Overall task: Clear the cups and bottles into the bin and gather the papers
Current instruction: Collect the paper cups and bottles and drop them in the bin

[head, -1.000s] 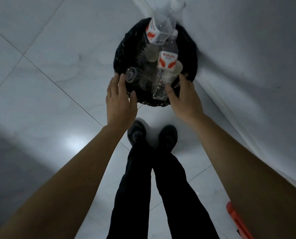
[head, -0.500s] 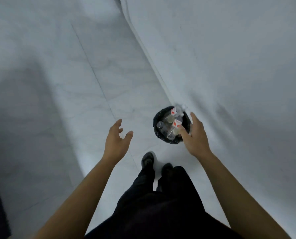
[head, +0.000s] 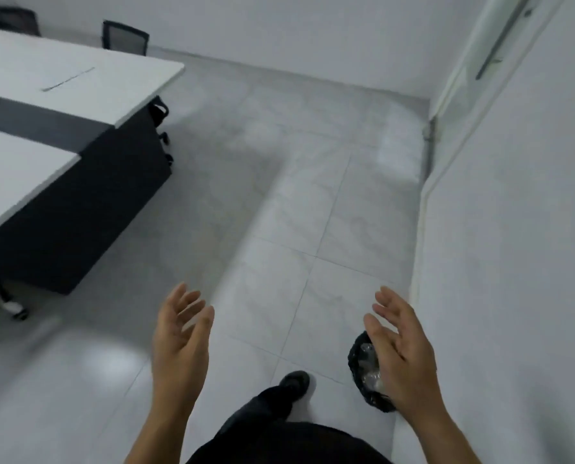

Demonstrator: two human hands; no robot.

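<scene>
**Q:** State of the hands?

**A:** Both are empty. The left hand [head: 179, 339] and right hand [head: 401, 349] are raised in front of the body, well apart, with fingers spread and relaxed and palms turned partly inward. Neither touches anything. I judge they are free because the disposal step needs nothing more from them.

**Q:** Location and condition of the bin?

**A:** The bin [head: 353, 358] stands on the floor [head: 279, 229] against the wall [head: 513, 262], at the person's right. It is partly hidden behind the right hand. It has a black liner, and clear plastic bottles [head: 368, 351] show inside, close to the rim. Cups cannot be told apart at this size.

**Q:** And the papers?

**A:** Not in hand. The white surface [head: 78, 61] lies well apart, to the upper left. A thin dark line on it may be a sheet's edge, but motion blur prevents confirmation.

**Q:** Assessment?

**A:** The view takes in the surface, and 1 shoe [head: 294, 380] is forward. Clearing appears done; gathering the papers is not yet begun.
</scene>
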